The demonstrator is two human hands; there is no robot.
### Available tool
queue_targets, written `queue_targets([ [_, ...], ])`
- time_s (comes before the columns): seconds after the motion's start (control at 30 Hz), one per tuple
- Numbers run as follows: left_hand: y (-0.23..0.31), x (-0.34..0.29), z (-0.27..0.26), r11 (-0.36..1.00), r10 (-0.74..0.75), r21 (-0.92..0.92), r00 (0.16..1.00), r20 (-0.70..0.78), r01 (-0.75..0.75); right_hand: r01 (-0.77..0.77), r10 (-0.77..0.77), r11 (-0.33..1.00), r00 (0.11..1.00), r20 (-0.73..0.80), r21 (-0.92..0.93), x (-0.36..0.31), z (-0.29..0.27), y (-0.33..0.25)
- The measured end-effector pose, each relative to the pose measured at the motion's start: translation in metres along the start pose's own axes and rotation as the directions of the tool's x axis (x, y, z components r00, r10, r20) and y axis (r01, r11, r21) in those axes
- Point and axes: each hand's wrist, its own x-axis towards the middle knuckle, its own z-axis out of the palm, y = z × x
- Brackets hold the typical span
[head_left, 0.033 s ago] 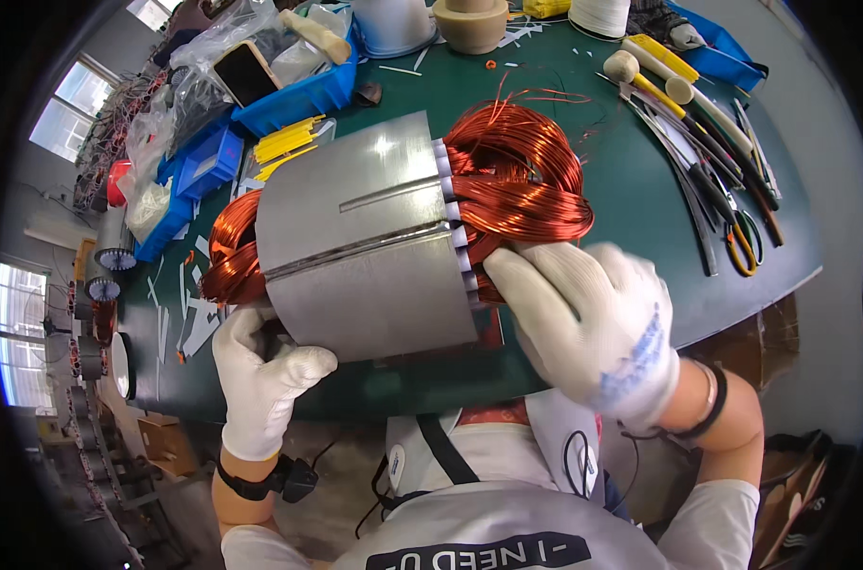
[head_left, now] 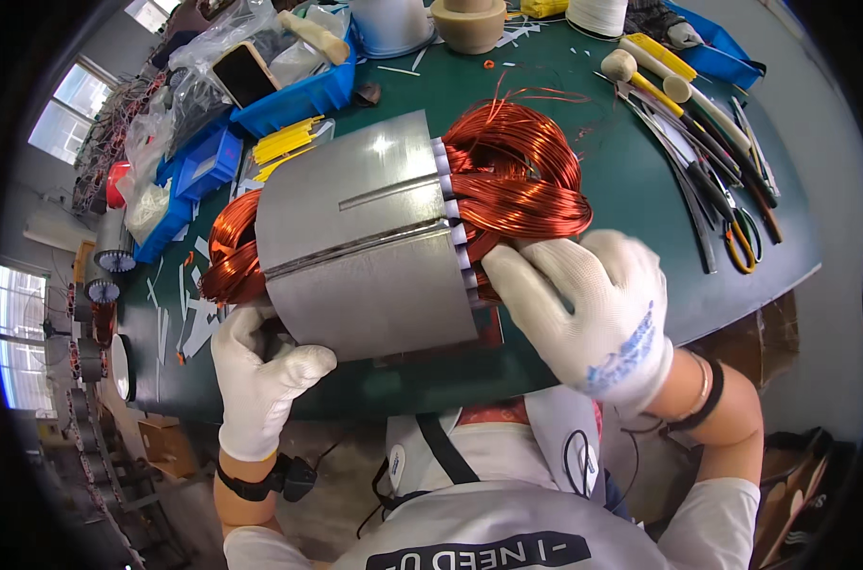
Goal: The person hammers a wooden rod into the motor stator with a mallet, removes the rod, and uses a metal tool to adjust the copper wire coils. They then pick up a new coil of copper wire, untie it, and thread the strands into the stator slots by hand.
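Note:
A grey metal motor stator (head_left: 355, 294) lies on its side on the green table. Thick bundles of copper winding (head_left: 521, 204) bulge from its right end, and a smaller copper bundle (head_left: 234, 249) shows at its left end. White slot liners (head_left: 457, 211) stick out around the right rim. My left hand (head_left: 260, 370), in a white glove, grips the stator's near left edge, with the thumb on the metal and some fingers hidden beneath. Also gloved, my right hand (head_left: 583, 313) has its bent fingertips at the lower copper winding beside the right rim; the fingertips are partly hidden.
Hammers (head_left: 673, 87), scissors (head_left: 740, 247) and other long tools lie at the right. Blue bins (head_left: 293, 100) holding bags and a phone stand at the far left, near yellow strips (head_left: 287, 142). A white spool (head_left: 597, 17) is at the back. Paper scraps (head_left: 200, 323) lie left.
My right hand has shifted slightly up and its wrist has turned a little, with the fingertips still at the winding. The stator and my left hand stay practically in place.

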Motion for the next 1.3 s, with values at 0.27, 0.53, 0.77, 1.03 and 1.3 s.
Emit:
queue_targets([
  [0.27, -0.036, 0.010, -0.002, 0.959, 0.204, -0.197, 0.979, -0.021, -0.204, 0.133, -0.234, 0.962, 0.846, -0.479, -0.237, 0.004, 0.047, 0.031],
  [0.53, -0.031, 0.004, -0.014, 0.987, 0.023, -0.160, 0.998, 0.050, -0.015, 0.181, -0.342, 0.940, 0.517, -0.785, -0.290, 0.009, 0.086, 0.053],
  [0.77, -0.023, 0.000, -0.005, 0.988, 0.133, 0.086, 0.989, -0.059, -0.127, 0.299, -0.384, 0.923, 0.767, -0.514, -0.243, 0.000, 0.042, 0.042],
  [1.03, -0.024, -0.004, -0.003, 0.982, 0.167, 0.096, 0.983, -0.072, -0.160, 0.321, -0.315, 0.944, 0.809, -0.496, -0.075, 0.001, 0.050, 0.042],
  [1.3, -0.004, -0.024, -0.037, 0.511, 0.812, 0.670, 0.558, -0.171, -0.538, -0.108, 0.126, 0.963, 0.990, -0.060, 0.246, 0.010, 0.011, 0.006],
])
